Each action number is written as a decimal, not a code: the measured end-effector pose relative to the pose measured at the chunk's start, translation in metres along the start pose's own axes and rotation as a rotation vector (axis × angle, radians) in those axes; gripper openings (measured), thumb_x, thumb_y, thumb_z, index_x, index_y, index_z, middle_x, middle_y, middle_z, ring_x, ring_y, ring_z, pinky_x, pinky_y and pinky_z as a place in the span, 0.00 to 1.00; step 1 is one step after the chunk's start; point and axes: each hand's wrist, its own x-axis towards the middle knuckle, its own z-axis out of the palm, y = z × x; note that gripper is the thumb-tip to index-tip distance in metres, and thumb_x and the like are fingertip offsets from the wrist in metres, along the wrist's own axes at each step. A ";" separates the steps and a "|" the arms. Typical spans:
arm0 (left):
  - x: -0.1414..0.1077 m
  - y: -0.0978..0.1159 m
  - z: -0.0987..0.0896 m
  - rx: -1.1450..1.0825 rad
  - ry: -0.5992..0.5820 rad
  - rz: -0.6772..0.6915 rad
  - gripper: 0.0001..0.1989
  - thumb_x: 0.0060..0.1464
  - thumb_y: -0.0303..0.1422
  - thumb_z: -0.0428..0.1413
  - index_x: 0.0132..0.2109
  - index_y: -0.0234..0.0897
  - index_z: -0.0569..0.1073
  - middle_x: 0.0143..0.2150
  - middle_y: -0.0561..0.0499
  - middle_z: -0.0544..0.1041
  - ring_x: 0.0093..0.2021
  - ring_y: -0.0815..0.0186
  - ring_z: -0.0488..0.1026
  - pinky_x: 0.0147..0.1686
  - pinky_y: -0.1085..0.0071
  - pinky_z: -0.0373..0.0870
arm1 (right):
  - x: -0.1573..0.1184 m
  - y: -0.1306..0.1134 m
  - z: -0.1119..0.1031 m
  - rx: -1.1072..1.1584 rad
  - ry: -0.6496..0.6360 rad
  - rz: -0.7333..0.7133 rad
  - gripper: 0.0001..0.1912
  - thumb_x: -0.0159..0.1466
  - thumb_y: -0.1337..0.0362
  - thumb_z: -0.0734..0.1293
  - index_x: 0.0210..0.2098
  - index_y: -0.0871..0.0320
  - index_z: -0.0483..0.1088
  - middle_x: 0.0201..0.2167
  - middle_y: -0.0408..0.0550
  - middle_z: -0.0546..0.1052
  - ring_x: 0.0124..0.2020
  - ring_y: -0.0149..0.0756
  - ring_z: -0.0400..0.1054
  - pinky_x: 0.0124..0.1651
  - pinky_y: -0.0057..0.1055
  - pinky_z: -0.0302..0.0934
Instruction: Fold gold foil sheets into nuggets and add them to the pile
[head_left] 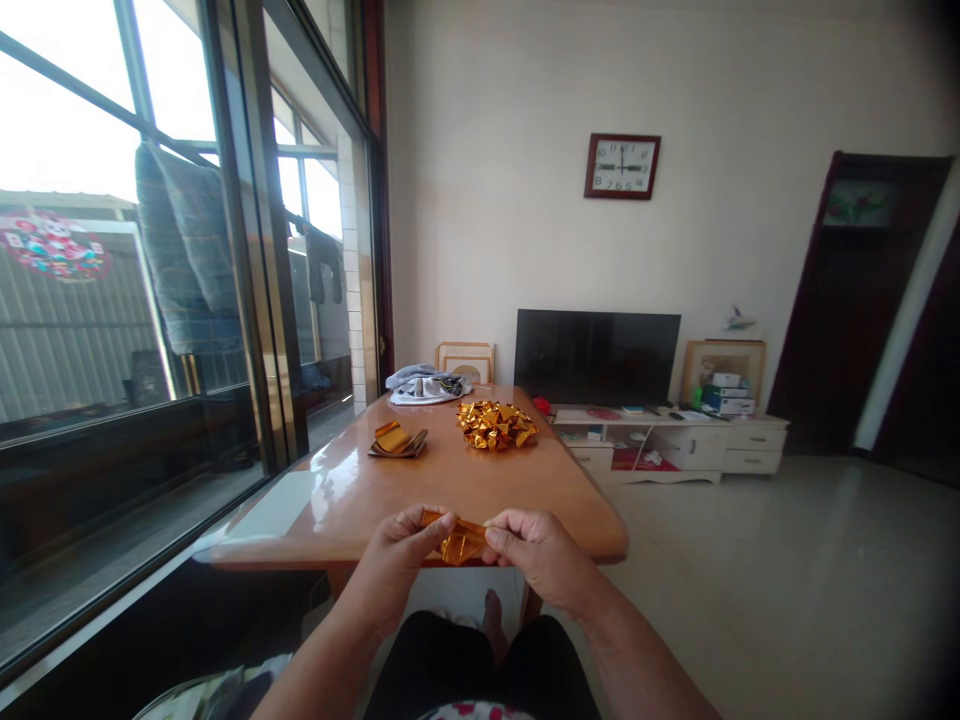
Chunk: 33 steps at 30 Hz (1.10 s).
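Note:
A piece of shiny gold foil paper (463, 543), partly folded, is stretched between my two hands just off the near edge of the table. My left hand (407, 545) pinches its left end between thumb and fingers. At the right end, my right hand (531, 545) grips it the same way. Farther up the table lies a heap of folded gold foil pieces (497, 426). To its left is a small stack of gold paper sheets (397, 440), the top one curling up.
The glossy wooden table (450, 490) stretches away from me. Folded clothes (427, 384) and a picture frame (486, 352) are at its far end. A television (598, 356) stands on a low white cabinet (697, 445) beyond. Windows (112, 300) line the left side.

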 end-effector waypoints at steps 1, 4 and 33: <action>0.000 0.000 0.000 0.005 0.004 -0.004 0.14 0.56 0.41 0.64 0.34 0.32 0.80 0.31 0.46 0.81 0.33 0.62 0.75 0.37 0.69 0.69 | 0.000 0.000 -0.001 -0.010 -0.005 0.000 0.17 0.67 0.52 0.66 0.33 0.60 0.76 0.30 0.45 0.79 0.32 0.33 0.68 0.38 0.29 0.60; -0.001 0.002 0.003 0.003 0.041 0.000 0.14 0.54 0.42 0.65 0.32 0.32 0.80 0.29 0.47 0.80 0.31 0.64 0.74 0.36 0.71 0.68 | -0.001 0.000 -0.004 -0.038 0.012 0.011 0.18 0.66 0.51 0.67 0.31 0.60 0.75 0.28 0.45 0.78 0.30 0.33 0.68 0.37 0.29 0.61; 0.006 -0.005 -0.003 0.037 -0.061 -0.037 0.16 0.60 0.44 0.59 0.38 0.34 0.79 0.38 0.44 0.81 0.38 0.60 0.76 0.45 0.65 0.70 | -0.013 0.014 -0.026 0.061 -0.007 0.044 0.20 0.66 0.47 0.66 0.31 0.59 0.74 0.29 0.47 0.79 0.31 0.33 0.67 0.38 0.30 0.61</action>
